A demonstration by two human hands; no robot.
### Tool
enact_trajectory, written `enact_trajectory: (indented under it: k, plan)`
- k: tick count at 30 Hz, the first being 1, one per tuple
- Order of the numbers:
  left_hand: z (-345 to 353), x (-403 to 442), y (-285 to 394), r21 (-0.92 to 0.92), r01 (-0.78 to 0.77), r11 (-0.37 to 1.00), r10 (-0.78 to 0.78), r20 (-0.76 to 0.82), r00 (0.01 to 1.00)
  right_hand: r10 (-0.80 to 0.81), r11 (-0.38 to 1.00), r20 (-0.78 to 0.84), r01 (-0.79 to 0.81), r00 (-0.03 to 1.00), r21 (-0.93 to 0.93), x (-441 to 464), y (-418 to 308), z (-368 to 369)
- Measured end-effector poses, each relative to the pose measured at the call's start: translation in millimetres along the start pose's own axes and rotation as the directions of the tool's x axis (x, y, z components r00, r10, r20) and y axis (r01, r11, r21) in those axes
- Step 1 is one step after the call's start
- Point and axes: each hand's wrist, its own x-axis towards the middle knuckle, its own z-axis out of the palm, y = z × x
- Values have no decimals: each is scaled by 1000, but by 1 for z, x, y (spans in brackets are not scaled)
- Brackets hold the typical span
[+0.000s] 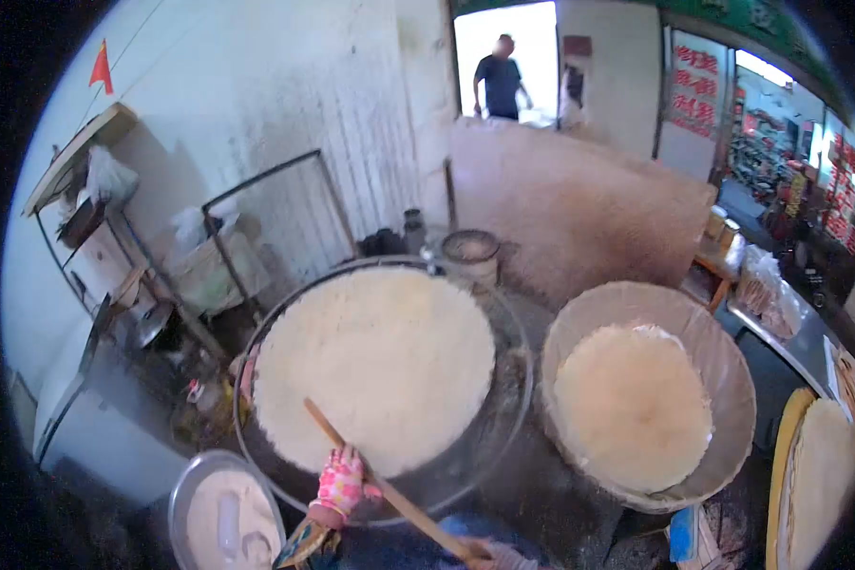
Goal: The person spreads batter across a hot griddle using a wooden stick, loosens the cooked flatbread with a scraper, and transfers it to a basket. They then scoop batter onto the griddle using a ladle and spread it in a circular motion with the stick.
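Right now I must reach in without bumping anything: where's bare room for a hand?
A gap lies between griddle and basket, wider on the near side; the griddle shows bare surface right of the flatbread. The griddle's near edge is crowded: left hand, wooden stick, basin.

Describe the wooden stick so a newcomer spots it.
Find the large round griddle, centre-left. Across its near rim slants the wooden stick, held by the pink-gloved left hand. Unlike the pale round sheet, it is long, thin and brown.
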Motion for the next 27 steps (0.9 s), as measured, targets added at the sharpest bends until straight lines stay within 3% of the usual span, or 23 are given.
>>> enact_trajectory:
  k: [2,3,4,5,6,8,10,11,12,13,15,17,18,19,20,21,23,24,25,27]
  plan:
    - [-12,-17,4,-72,40,997,-46,-90,995,-288,890,-41,251,957,-380,13,24,6]
    - [-20,-8,6,-158,-48,986,26,-139,990,-420,759,12,359,907,-543,21,39,13]
    - [-33,2,20,-146,-51,988,30,-141,990,-292,772,-5,233,956,-591,23,52,5]
    - [-41,20,33,-168,-112,979,86,-157,984,-522,695,-66,379,850,-612,10,39,13]
    - [-37,46,39,-187,-209,960,180,-162,970,-483,700,-29,366,875,-613,0,36,15]
    - [-27,102,61,-201,-319,926,279,-205,938,-354,933,-401,294,845,-206,-3,24,14]
    - [1,161,77,-191,-410,892,368,-221,903,-341,940,-422,306,840,-150,9,10,3]
    - [26,191,81,-180,-364,914,357,-70,931,-327,941,-461,328,825,-81,16,2,0]
    - [36,209,68,-174,-321,931,339,82,937,-326,943,-460,318,826,-97,26,-18,13]
    - [33,218,55,-187,-313,931,332,74,940,-210,973,-359,230,909,13,36,-41,17]
    - [26,232,21,-167,-188,968,224,231,947,-45,978,-184,81,982,191,60,-74,21]
    - [37,221,-22,-111,-210,971,206,-43,978,34,975,-158,2,987,221,77,-88,30]
    - [38,211,-39,-117,-162,980,151,-101,983,94,966,-120,-61,988,252,85,-92,34]
    - [39,199,-54,-128,-115,985,94,-158,983,65,957,26,-70,998,282,96,-92,33]
    - [26,188,-68,-120,-78,990,65,-104,992,70,958,22,-73,997,278,109,-90,34]
    - [8,173,-78,-110,-38,993,33,-46,998,53,987,9,-54,999,150,121,-87,39]
    - [-17,135,-99,-81,70,994,-68,34,997,62,995,115,-70,991,68,135,-87,52]
    - [-15,116,-116,-42,62,997,-62,8,998,60,995,116,-69,991,71,141,-80,57]
    - [18,100,-144,13,8,1000,-5,-189,982,5,994,100,6,995,-109,149,-72,62]
    - [-9,54,-143,36,110,993,-108,-43,993,5,994,118,9,993,-112,151,-63,68]
